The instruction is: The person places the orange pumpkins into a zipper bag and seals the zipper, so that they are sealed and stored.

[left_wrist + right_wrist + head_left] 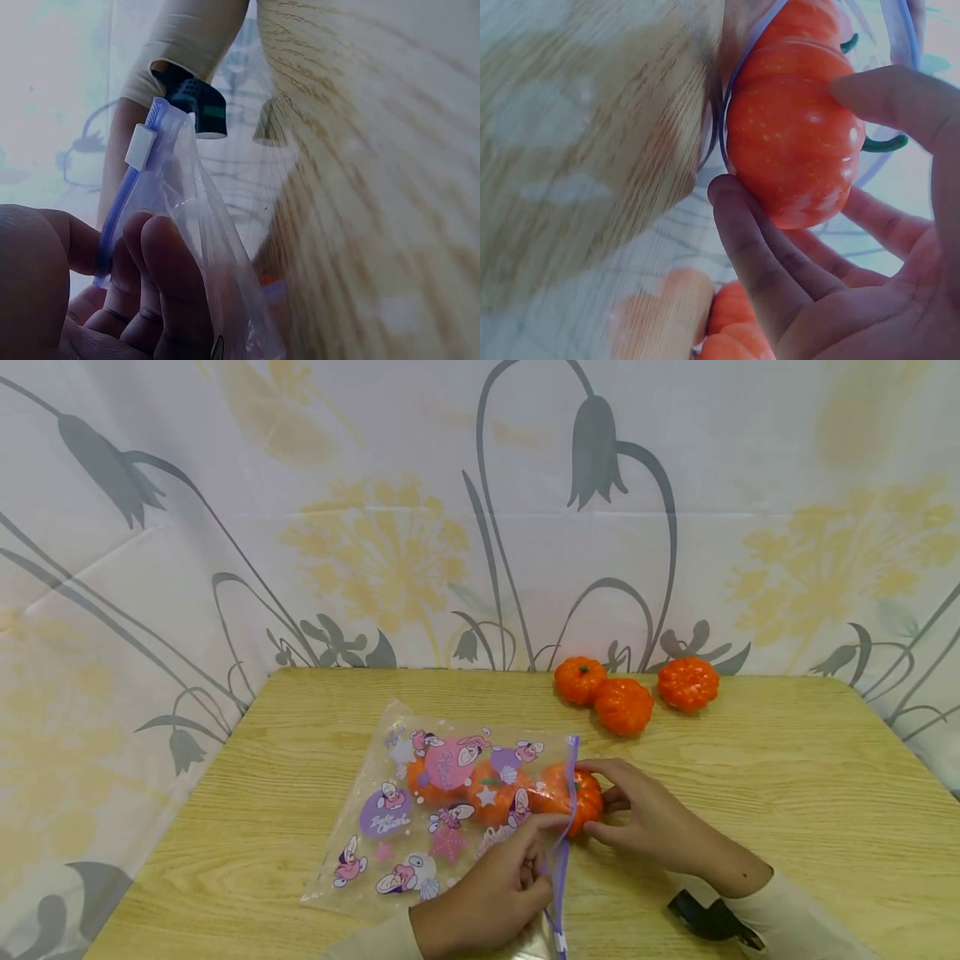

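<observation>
Your right hand (652, 818) grasps a pumpkin (581, 797) halfway through the bag (442, 810) mouth. Your left hand (487, 893) pinches the bag's zip edge (558, 868). Two pumpkins lie inside; three pumpkins (633, 689) sit well apart on the table (787, 777).

Three loose pumpkins (626, 692) crowd the far edge; bare table (787, 793) lies right.

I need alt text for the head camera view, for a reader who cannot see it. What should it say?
A right hand pushes a small orange pumpkin into the mouth of a clear cartoon-printed zip bag on a wooden table, while the left hand pinches the bag's purple zipper edge. Three more pumpkins lie near the table's far edge.
</observation>
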`<state>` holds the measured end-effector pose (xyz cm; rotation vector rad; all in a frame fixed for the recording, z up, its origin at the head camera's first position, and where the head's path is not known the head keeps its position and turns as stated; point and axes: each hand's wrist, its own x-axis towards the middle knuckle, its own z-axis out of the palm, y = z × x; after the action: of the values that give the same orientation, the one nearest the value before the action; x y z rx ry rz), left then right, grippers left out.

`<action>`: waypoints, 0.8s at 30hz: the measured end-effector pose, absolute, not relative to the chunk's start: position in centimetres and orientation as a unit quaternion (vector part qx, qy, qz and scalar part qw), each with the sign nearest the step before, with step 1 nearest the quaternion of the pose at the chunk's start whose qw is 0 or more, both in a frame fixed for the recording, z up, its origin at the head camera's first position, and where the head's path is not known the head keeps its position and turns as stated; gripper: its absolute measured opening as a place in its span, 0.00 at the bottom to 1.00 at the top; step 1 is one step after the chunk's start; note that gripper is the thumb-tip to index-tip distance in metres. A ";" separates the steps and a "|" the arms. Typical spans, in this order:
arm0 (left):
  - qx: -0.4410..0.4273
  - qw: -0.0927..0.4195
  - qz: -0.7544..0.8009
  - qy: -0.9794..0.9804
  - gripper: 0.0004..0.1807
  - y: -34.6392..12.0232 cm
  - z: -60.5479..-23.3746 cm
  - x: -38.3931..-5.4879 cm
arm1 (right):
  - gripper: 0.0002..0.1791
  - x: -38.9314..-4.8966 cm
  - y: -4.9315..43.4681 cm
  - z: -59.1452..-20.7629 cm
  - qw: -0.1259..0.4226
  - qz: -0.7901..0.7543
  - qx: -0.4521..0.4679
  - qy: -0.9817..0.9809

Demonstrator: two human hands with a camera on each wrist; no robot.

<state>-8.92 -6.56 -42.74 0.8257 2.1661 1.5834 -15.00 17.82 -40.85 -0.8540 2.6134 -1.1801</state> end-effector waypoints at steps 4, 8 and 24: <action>0.288 0.169 0.564 0.755 0.36 -6.5 -42.8 -8.9 | 0.36 -14.8 17.7 -40.7 0.076 -0.391 -0.299 0.867; 0.285 0.169 0.568 0.753 0.36 -6.5 -42.8 -8.8 | 0.35 -14.7 17.7 -40.8 0.081 -0.395 -0.305 0.863; 0.290 0.175 0.582 0.740 0.34 -6.6 -42.7 -8.8 | 0.35 -14.6 17.1 -41.1 0.099 -0.439 -0.260 0.854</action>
<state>-8.76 -6.61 -42.66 0.8206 2.0956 1.6477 -14.60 17.14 -41.15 -0.7694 2.5258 -1.2985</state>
